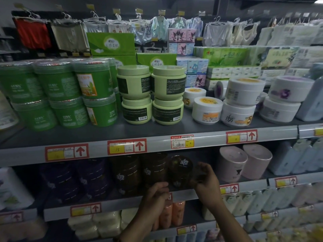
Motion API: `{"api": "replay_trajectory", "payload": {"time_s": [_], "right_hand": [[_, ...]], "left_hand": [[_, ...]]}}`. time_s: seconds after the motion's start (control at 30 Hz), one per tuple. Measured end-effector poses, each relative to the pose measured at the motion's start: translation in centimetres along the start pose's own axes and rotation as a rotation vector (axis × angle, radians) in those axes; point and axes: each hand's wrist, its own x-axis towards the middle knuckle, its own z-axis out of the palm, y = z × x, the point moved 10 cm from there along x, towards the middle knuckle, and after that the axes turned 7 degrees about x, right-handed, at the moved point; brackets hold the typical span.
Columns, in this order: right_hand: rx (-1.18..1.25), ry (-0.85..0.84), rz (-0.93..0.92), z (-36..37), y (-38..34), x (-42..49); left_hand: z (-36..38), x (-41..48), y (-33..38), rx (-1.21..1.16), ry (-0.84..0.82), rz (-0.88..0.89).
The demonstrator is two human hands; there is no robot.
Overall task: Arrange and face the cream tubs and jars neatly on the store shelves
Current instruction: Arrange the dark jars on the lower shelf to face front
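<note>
Both hands on a dark brown cream jar point(180, 169), lower shelf point(122, 204).
Its lid faces us; left hand point(155, 192) curls fingers round its lower edge, right hand point(206, 179) pinches its side, beside matching brown jars point(127, 173).

The grey upper shelf point(157, 135) before me carries dark green tubs point(57, 81) stacked two high at the left, pale green jars point(134, 84) stacked mid-shelf, and white tubs point(208, 110) to the right. The lower shelf point(122, 204) holds purple jars point(70, 179) at left, brown jars point(125, 175) beside them, and pink tubs point(232, 163) further right.
</note>
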Motion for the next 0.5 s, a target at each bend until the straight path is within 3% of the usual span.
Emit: {"api": "replay_trajectory", "payload": {"time_s": [0.5], "right_hand": [[-0.045,-0.13,0.059,2.2,1.1,0.9]], "left_hand": [[1.6,0.0,0.6,-0.057,0.031,0.034]]}}
